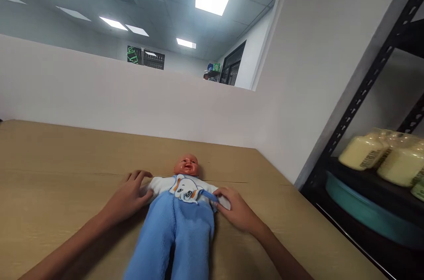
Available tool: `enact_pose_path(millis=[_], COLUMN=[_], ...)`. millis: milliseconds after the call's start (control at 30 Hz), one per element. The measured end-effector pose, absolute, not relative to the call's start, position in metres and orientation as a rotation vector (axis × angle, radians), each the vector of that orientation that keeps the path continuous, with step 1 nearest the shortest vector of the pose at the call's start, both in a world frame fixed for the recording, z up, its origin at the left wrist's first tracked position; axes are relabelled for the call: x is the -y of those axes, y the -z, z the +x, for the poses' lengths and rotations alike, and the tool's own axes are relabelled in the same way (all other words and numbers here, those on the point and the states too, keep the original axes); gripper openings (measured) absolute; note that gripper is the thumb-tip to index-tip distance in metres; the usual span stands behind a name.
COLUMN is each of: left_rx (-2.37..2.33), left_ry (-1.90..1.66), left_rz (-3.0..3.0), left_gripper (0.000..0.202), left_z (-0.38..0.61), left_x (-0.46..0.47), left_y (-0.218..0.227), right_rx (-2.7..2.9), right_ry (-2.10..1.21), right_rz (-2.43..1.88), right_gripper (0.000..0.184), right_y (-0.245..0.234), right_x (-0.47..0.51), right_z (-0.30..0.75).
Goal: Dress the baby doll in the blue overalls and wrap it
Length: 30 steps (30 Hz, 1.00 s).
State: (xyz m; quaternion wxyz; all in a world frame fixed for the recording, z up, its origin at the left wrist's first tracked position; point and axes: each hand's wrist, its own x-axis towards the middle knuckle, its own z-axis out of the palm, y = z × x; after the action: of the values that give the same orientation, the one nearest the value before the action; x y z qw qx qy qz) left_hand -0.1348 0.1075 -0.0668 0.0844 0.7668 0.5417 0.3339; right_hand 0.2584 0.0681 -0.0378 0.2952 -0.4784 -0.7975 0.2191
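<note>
A baby doll (187, 166) lies face up on the tabletop, its head toward the wall. It wears a white long-sleeved top and blue overalls (179, 222) with a white elephant face (187, 189) on the bib. My left hand (135, 194) is at the end of the doll's sleeve on the left, its thumb and fingers closed around the white cuff. On the other side, my right hand (234, 209) pinches the loose end of a blue overall strap (209, 195), beside the other white sleeve. The lower legs of the overalls run out of the bottom of the view.
The brown tabletop (66, 156) has a seam and meets a low white partition (132, 103) at the back. A white wall stands on the right. Close by, a black shelf rack (351, 112) holds cream-coloured bottles (362, 151) and a teal basin (361, 209).
</note>
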Motion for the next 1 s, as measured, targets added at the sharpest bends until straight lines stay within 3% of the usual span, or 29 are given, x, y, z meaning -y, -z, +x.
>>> enact_pose_path(millis=[167,367,533,667,833,1000], left_rx=[-1.274,-1.021,-1.072,-1.021,-0.781,-0.461], left_ry=[-1.056,-0.850,-0.495,-0.426,-0.504,-0.853], left_rz=[2.362,2.546,2.718,2.756,2.795,3.001], left_gripper=[0.036,0.027,0.024,0.014,0.022,0.018], left_z=[-0.089,-0.013,0.029,0.038,0.033,0.026], left_x=[-0.091,-0.095,-0.113,-0.117,-0.110,-0.103], left_y=[0.025,-0.001,0.006,0.014,0.014,0.017], right_rx=[2.206,2.151,1.948,1.897,1.769,1.840], right_ry=[-0.409,-0.614,-0.888,-0.833,-0.675,-0.460], right_rz=[-1.323,-1.386,-1.321,-1.326,-1.158,-1.146], right_gripper=[0.055,0.083,0.072,0.059,0.056,0.046], right_y=[0.046,0.060,0.072,0.068,0.047,0.027], right_x=[-0.059,-0.056,-0.056,-0.057,-0.061,-0.072], right_z=[0.281,0.321,0.332,0.329,0.315,0.282])
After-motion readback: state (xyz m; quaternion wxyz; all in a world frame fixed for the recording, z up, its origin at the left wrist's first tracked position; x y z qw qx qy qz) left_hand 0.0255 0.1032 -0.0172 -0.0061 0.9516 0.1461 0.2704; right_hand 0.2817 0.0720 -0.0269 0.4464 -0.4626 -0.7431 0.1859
